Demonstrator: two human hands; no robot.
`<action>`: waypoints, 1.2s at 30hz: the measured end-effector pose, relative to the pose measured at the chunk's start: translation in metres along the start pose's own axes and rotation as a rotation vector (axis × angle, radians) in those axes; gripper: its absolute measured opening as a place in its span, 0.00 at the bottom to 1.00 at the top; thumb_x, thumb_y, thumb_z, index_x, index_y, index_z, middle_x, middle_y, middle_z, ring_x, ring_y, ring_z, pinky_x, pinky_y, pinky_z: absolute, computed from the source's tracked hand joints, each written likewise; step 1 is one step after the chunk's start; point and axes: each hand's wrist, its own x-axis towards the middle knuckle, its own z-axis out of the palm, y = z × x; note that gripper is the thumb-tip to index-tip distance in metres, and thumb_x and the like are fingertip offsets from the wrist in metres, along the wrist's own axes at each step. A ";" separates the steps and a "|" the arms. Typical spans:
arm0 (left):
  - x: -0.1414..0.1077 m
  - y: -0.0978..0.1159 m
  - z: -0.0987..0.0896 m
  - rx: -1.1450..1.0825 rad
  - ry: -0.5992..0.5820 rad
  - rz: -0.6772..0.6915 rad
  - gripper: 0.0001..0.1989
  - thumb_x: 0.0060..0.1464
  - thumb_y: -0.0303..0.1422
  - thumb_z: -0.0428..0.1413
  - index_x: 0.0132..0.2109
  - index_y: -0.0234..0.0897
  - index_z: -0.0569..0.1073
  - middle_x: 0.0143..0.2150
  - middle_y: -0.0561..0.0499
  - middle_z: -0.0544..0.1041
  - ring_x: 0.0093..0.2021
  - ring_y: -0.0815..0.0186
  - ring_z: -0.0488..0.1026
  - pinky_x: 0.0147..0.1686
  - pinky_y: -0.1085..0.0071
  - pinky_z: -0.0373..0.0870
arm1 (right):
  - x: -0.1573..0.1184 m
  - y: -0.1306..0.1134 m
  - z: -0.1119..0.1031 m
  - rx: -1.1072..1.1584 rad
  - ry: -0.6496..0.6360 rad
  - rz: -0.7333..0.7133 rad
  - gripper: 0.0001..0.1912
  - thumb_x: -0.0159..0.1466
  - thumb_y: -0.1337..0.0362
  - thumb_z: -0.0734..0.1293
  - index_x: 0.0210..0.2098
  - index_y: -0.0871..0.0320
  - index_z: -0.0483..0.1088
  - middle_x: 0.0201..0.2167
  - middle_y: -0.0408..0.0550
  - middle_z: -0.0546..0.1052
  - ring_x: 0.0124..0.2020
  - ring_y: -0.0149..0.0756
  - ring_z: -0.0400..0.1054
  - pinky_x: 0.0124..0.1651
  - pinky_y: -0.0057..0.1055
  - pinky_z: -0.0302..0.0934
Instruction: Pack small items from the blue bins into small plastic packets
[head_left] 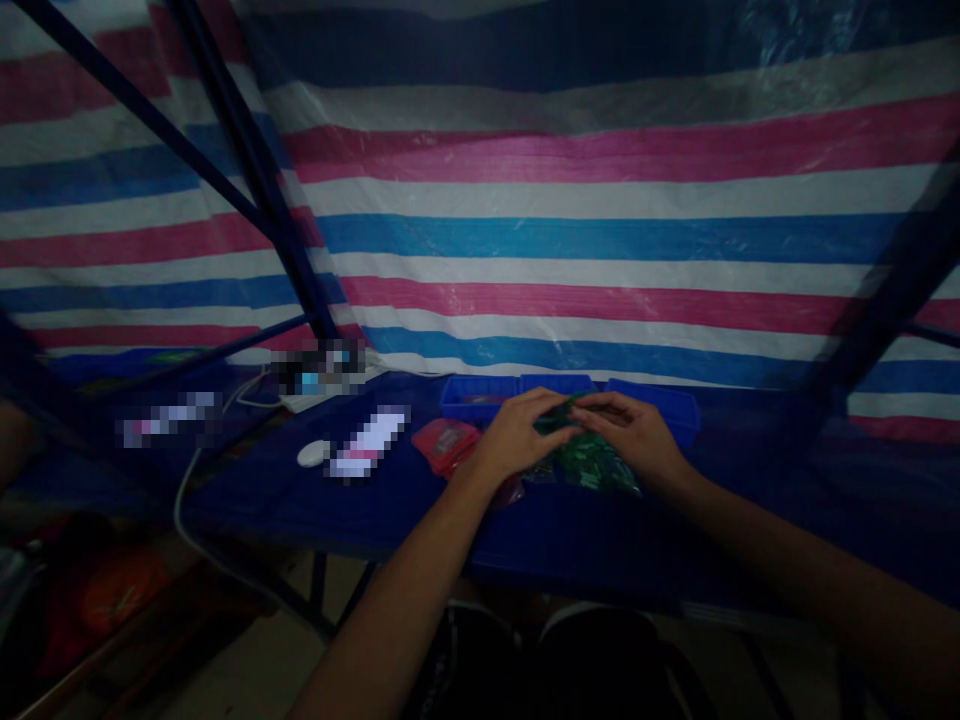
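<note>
Green bag (596,468), clear-skinned and full of small shiny pieces, lies on the table under and between our two hands. Behind everything hangs a striped sheet (600,240) in pink, white and blue. Below it spreads our dark blue table (570,540), with a dark blue frame (240,140) slanting up on the left. Three blue trays, left (465,400), middle (556,381) and right (671,405), stand in a row along the back, just beyond our hands. Our left hand (525,430) and right hand (630,425) arch over the bag's top with fingers bent and fingertips near each other; we cannot tell whether either one grips it. Beside our left wrist sits a red packet (446,445). Farther left lies a bright, pixelated rectangle (371,442), and just beside it, a round white disc (313,453).
</note>
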 end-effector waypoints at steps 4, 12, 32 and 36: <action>0.001 -0.002 -0.001 0.016 0.013 -0.051 0.12 0.65 0.36 0.57 0.52 0.38 0.79 0.47 0.45 0.81 0.47 0.61 0.78 0.49 0.62 0.74 | -0.005 -0.005 0.006 -0.030 -0.014 -0.016 0.18 0.60 0.49 0.75 0.42 0.54 0.78 0.40 0.48 0.83 0.37 0.40 0.78 0.45 0.39 0.73; 0.002 0.001 -0.004 0.016 0.041 -0.139 0.10 0.63 0.35 0.58 0.48 0.38 0.80 0.46 0.46 0.82 0.45 0.60 0.79 0.48 0.62 0.75 | -0.002 -0.006 -0.005 -0.322 0.167 -0.222 0.19 0.61 0.49 0.74 0.46 0.52 0.76 0.45 0.51 0.78 0.42 0.44 0.75 0.43 0.40 0.72; -0.004 -0.015 -0.011 0.253 0.145 -0.210 0.10 0.67 0.35 0.52 0.49 0.39 0.76 0.42 0.47 0.82 0.42 0.60 0.79 0.46 0.63 0.74 | 0.019 -0.012 -0.030 -0.492 0.259 -0.395 0.11 0.66 0.53 0.70 0.43 0.51 0.80 0.45 0.50 0.79 0.46 0.47 0.75 0.46 0.42 0.71; -0.006 -0.023 -0.007 0.330 0.114 -0.222 0.09 0.66 0.34 0.53 0.49 0.39 0.76 0.44 0.47 0.81 0.43 0.59 0.79 0.47 0.62 0.74 | 0.027 -0.010 -0.037 -0.643 0.264 -0.483 0.12 0.69 0.57 0.66 0.47 0.48 0.80 0.48 0.50 0.78 0.50 0.48 0.73 0.56 0.48 0.68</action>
